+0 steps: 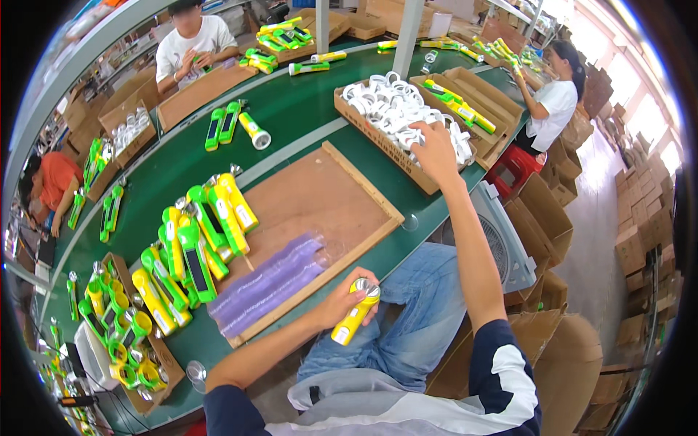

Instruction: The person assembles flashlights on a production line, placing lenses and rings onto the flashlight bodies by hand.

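- In your left hand (340,300), a flashlight (350,324): glossy yellow plastic, shiny silvery head.
- By your right hand (436,154), rings (382,105): smooth white plastic.
- Beyond your left grip, purple film (265,286): glossy, crinkled plastic.

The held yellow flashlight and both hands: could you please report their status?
Left hand gripping yellow flashlight. Right hand at white rings in carton. Nothing visibly blocking either hand.

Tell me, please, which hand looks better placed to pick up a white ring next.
Probably the right hand: it is at the white rings in the cardboard box, while the left hand holds a yellow flashlight, farther from the box.
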Available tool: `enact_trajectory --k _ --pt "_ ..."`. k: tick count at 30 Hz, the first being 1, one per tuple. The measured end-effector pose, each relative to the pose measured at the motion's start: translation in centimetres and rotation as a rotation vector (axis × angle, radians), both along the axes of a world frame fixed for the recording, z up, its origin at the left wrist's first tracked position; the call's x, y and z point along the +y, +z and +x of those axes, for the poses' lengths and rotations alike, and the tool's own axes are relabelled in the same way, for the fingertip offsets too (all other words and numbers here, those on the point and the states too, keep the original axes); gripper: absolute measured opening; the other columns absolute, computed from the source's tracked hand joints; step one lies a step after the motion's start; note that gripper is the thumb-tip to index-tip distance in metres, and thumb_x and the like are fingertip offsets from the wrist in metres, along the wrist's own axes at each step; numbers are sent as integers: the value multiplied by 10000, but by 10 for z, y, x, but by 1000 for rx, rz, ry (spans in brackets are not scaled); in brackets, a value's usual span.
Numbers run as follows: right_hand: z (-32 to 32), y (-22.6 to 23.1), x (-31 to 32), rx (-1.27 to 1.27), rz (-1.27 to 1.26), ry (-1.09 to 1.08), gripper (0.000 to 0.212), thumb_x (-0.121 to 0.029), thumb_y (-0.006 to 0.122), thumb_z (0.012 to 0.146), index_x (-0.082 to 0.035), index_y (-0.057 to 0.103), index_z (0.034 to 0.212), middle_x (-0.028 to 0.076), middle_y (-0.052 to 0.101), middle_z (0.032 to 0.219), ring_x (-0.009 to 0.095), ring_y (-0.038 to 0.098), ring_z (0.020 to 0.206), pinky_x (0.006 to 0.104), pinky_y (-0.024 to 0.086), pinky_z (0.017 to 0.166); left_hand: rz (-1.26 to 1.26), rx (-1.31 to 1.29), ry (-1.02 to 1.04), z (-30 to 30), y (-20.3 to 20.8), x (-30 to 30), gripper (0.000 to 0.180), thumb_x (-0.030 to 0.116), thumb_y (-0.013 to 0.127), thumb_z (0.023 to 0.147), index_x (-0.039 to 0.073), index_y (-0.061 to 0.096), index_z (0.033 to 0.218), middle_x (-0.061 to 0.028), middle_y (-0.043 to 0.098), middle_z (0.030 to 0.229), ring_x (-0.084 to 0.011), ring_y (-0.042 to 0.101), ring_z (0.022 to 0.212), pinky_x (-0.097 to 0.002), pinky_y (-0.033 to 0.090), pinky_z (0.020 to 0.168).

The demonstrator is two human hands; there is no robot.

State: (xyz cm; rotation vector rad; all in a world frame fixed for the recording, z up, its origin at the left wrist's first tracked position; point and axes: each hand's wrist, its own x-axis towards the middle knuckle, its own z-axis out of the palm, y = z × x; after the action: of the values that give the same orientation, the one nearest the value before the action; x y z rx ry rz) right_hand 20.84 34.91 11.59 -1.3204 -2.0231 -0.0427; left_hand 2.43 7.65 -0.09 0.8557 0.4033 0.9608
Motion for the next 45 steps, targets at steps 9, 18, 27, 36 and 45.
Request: enact_trajectory --k 9,18,27,36,45 --pt "7 -48 46 160 60 92 183 -63 657 752 -96 705 925 140 541 1259 369 496 1129 432 410 981 -190 -147 19 -7 -1 1 459 449 539 957 115 384 1230 -156 581 865 -231 598 634 -345 507 562" --pt "-24 -4 -25 820 -561 726 162 -90 536 915 -34 539 1067 147 488 1407 262 555 1160 364 408 1016 177 10 224 -26 91 45 551 505 571 923 116 368 1256 -184 597 868 -231 609 614 -339 500 568" --pt "-72 -6 -131 1132 -928 1214 424 -21 652 853 -47 445 1222 177 454 1323 255 543 1218 386 455 1009 -81 -62 184 -17 68 51 670 600 598 856 84 401 1236 -154 602 811 -233 618 567 -321 512 522" --pt "-63 -9 -110 551 -415 1382 330 -63 510 922 -39 583 1243 144 623 1254 305 601 1141 406 464 970 -120 7 212 -22 73 58 697 722 541 805 68 554 1047 -118 615 771 -233 612 533 -322 499 474" --pt "-72 -3 -130 415 -507 1107 548 -94 738 739 -48 606 1269 131 633 1252 298 601 1128 375 491 944 -154 80 364 -28 64 59 611 651 417 930 69 478 1105 -109 591 770 -192 614 555 -284 514 508"
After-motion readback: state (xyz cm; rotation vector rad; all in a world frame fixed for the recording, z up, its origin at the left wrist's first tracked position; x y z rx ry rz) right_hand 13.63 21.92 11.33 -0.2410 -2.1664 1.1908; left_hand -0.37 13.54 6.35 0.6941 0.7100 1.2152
